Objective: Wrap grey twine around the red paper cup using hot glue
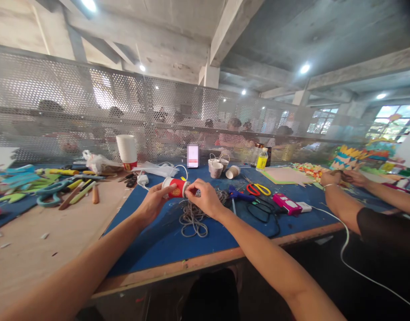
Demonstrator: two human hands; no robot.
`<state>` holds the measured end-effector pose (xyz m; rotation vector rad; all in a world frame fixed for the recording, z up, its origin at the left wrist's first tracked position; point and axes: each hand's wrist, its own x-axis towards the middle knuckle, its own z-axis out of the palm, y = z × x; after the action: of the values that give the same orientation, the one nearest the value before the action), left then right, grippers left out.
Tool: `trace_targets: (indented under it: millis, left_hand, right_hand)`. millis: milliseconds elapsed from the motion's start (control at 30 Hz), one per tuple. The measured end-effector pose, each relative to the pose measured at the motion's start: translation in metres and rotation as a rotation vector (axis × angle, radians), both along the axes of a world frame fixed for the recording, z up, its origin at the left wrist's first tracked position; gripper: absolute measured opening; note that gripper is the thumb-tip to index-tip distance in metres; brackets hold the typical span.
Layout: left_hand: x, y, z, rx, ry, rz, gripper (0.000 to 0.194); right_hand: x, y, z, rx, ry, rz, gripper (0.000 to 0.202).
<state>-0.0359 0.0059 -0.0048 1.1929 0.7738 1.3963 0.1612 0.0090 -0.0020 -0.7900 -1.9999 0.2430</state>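
A red and white paper cup [176, 188] lies on its side in the air above the blue mat, with my left hand [154, 198] wrapped round its white end. At the cup's other end, the fingertips of my right hand [205, 196] are pinched together; the cup's edge is close by, and what they hold is too small to make out, perhaps grey cord. Under both hands sits a loose heap of grey cord [194, 225]. A blue glue gun [240, 195] rests just right of my right hand.
Scissors [258, 189], a magenta box [287, 203] and a yellow bottle [262, 159] are to the right. Cord-wrapped cups [216, 168] and a phone [193, 156] stand behind. Stacked cups [126, 149] and blue scissors [54, 192] are left. A co-worker's hands [332, 178] work at far right.
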Motion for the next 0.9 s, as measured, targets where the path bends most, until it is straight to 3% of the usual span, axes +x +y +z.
trace_targets:
  millis: [167,367,500,733,900]
  left_hand:
    - [-0.0013,0.0003,-0.0001,-0.010,-0.021,-0.003,0.024]
    - [-0.0007,-0.0009,0.0011,0.009,-0.011,0.011,0.026]
    - [-0.0009,-0.0012,0.0019,0.009,-0.011,0.006,0.025]
    - [-0.0023,0.0005,0.0005,0.027,-0.015,0.017,0.025]
    - [-0.0047,0.0038,-0.0013,0.046,-0.006,0.026,0.027]
  right_hand:
    - [0.0014,-0.0003,0.0010,0.068,0.026,-0.154,0.006]
    - [0.0004,0.0047,-0.0033,0.009,-0.010,-0.217,0.015]
    - [0.0008,0.0057,-0.0013,-0.037,0.014,-0.147,0.007]
    - [0.0010,-0.0018,0.0048,-0.212,0.133,0.035,0.013]
    - [0.0007,0.0033,0.0004,-0.075,0.073,-0.016,0.006]
